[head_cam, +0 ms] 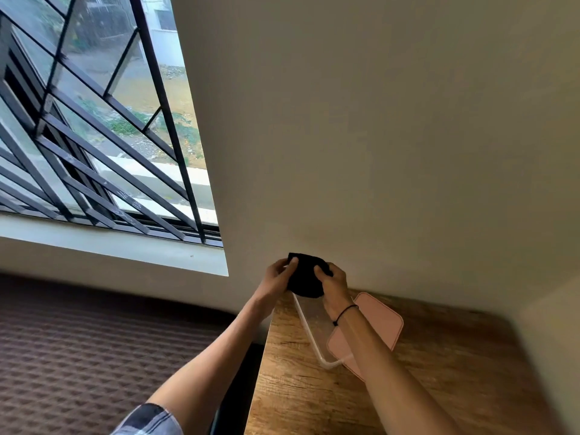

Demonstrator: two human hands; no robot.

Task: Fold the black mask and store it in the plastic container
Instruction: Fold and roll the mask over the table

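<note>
The black mask [304,276] hangs in the air near the wall, folded into a rounded shape, above the far end of the clear plastic container [309,332]. My left hand [277,274] pinches its left edge and my right hand [334,284] grips its right edge. The container lies on the wooden table [455,372], partly hidden by my right forearm. A pink lid [378,321] lies beside and partly under the container on its right.
The table stands against a beige wall [376,136]. To the left are a barred window [94,120] with a white sill and a brown patterned surface [94,340] lower down. A black band circles my right wrist [345,312].
</note>
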